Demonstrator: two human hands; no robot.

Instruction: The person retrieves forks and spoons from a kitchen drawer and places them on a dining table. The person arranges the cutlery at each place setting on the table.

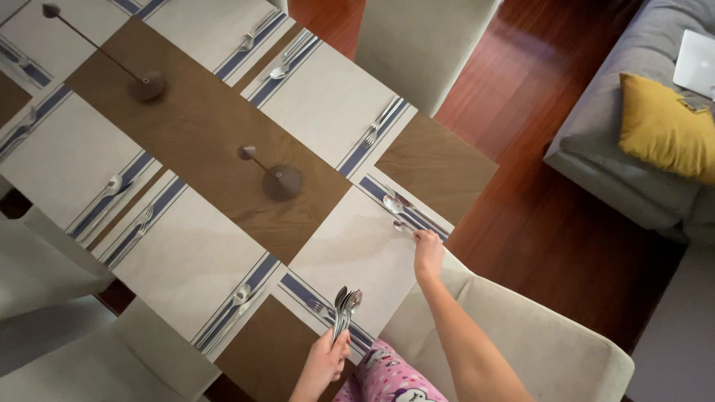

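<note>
The person's body is mostly cut off at the bottom edge; only two bare forearms and a piece of pink patterned cloth (389,378) are visible. The far end of the table (201,126) leaves the picture at the top left, so some placemats there are only partly seen. The pieces of cutlery are small and shiny, and it is hard to count them or to tell each kind.

The left hand (325,362) is closed around the handles of a bundle of cutlery (345,307). The bundle stands almost upright above the near edge of the nearest placemat (357,257), and its spoon-like heads point up. How many pieces are inside the bundle, I cannot tell.

The right hand (428,249) is stretched to the right side of the same placemat. Its fingertips touch the lower end of a spoon (396,208), which lies on the blue stripes next to a knife (417,211). Whether the fingers pinch the handle or only press on it is not clear, because they cover that end.

A fork (319,306) lies on the blue stripes at the left side of this placemat, just beside the bundle. Two small brown table lamps (277,177) stand along the middle of the wooden table. Pale upholstered chairs (536,350) surround it, and a grey sofa with a yellow cushion (663,126) is at the right.
</note>
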